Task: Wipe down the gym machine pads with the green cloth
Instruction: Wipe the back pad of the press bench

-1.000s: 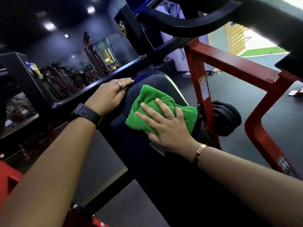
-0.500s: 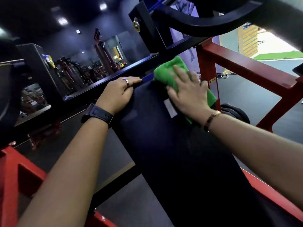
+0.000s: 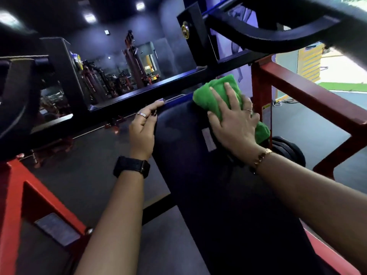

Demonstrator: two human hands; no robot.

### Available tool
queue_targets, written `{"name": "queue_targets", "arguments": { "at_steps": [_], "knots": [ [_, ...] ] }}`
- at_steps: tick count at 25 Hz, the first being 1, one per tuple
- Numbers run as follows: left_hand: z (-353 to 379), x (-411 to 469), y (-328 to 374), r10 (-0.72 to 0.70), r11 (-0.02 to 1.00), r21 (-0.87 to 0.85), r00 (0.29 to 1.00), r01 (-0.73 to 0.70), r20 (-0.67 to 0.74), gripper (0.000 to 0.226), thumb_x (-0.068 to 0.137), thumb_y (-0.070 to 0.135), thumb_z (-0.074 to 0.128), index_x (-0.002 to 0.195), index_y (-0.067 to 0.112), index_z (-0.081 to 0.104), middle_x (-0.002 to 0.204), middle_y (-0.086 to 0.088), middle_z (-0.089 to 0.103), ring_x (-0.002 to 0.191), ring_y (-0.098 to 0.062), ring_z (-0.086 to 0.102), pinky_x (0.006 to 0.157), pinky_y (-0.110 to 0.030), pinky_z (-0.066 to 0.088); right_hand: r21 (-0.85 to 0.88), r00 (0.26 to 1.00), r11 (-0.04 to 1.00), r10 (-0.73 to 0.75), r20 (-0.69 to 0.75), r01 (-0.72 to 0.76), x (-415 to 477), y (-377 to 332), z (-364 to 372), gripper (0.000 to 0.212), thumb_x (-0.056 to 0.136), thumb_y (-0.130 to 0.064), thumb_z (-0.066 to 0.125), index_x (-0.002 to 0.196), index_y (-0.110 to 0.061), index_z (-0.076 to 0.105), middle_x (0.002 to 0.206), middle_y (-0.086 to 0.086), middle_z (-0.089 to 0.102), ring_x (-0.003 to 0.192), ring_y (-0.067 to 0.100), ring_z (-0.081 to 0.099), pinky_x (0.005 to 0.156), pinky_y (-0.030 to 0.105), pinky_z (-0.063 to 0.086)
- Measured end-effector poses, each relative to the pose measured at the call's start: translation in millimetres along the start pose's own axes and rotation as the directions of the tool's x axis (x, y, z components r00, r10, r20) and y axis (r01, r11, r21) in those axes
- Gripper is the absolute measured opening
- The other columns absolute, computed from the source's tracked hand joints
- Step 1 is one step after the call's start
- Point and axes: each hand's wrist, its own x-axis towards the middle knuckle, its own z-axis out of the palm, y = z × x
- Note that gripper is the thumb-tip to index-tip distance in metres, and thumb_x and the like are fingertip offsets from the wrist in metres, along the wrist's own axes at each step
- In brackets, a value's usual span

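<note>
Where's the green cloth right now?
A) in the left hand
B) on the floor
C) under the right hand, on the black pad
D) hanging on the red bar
C: the right hand lies flat on the green cloth, pressing it against the top of the black pad.

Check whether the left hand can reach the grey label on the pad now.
Probably yes: the left hand rests at the left edge of the pad, and only bare pad lies between it and the label.
</note>
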Motion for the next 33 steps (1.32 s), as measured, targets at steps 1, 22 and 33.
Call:
{"name": "queue_targets", "arguments": {
  "at_steps": [1, 22, 33],
  "knots": [
    [2, -3, -3, -0.008, 0.999, -0.048, 1.0, 0.007, -0.021, 0.035, 0.089, 0.01, 0.04, 0.116, 0.015, 0.062, 0.123, -0.004, 0.061, 0.12, -0.017, 0.053, 0.106, -0.037, 0.04, 0.028, 0.998, 0.999, 0.045, 0.034, -0.046, 5, -18, 0, 0.058, 0.09, -0.05, 0.038, 0.143, -0.052, 0.014, 0.158, -0.012, 0.007, 0.14, 0.035, 0.012, 0.1, 0.061, 0.024],
    [4, -5, -17, 0.081, 0.978, -0.19, 0.997, -0.083, -0.015, 0.033, 0.089, 0.007, 0.038, 0.115, 0.011, 0.058, 0.119, -0.007, 0.06, 0.116, -0.017, 0.054, 0.104, -0.031, 0.039, -0.284, 0.869, 0.841, -0.492, -0.053, 0.46, -123, -13, 24, 0.059, 0.08, -0.049, 0.043, 0.138, -0.049, 0.032, 0.152, -0.007, 0.025, 0.119, 0.036, 0.037, 0.078, 0.049, 0.044],
    [9, -11, -20, 0.049, 0.972, -0.223, 0.992, -0.074, -0.112, 0.035, 0.091, 0.007, 0.039, 0.122, 0.006, 0.055, 0.124, -0.006, 0.057, 0.12, -0.015, 0.052, 0.107, -0.031, 0.038, -0.364, 0.681, 0.618, -0.73, 0.064, 0.697, -202, 25, 40, 0.063, 0.077, -0.053, 0.051, 0.138, -0.044, 0.038, 0.153, -0.008, 0.024, 0.126, 0.034, 0.036, 0.08, 0.049, 0.042]
  ]
}}
